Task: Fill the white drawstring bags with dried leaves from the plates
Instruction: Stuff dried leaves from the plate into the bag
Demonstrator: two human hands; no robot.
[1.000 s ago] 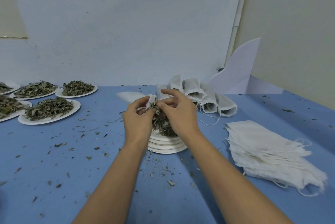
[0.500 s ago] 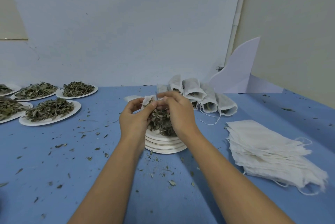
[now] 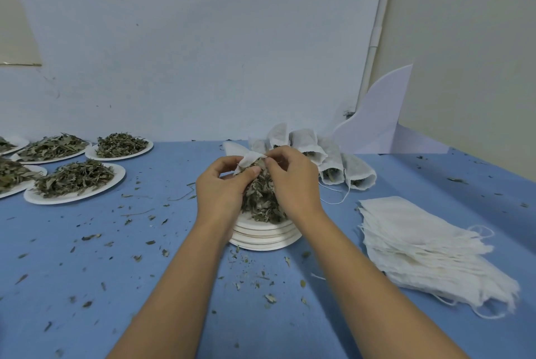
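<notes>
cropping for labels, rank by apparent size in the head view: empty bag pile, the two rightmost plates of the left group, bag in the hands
1. bag pile
2. front plate
3. back plate: farther off, may truly match the front one
4. held bag, mostly covered

Blue tabletop [image 3: 87,271], dotted with leaf crumbs [image 3: 269,297], lies open across the lower left and bottom centre. Plates of dried leaves [image 3: 72,200] crowd the left edge. At centre, the left hand [image 3: 223,190] and right hand [image 3: 293,184] pinch a drawstring bag [image 3: 246,159] over a plate stack [image 3: 265,242]. Filled bags [image 3: 336,161] stand just behind; a pile of empty bags [image 3: 429,248] covers the right.
</notes>
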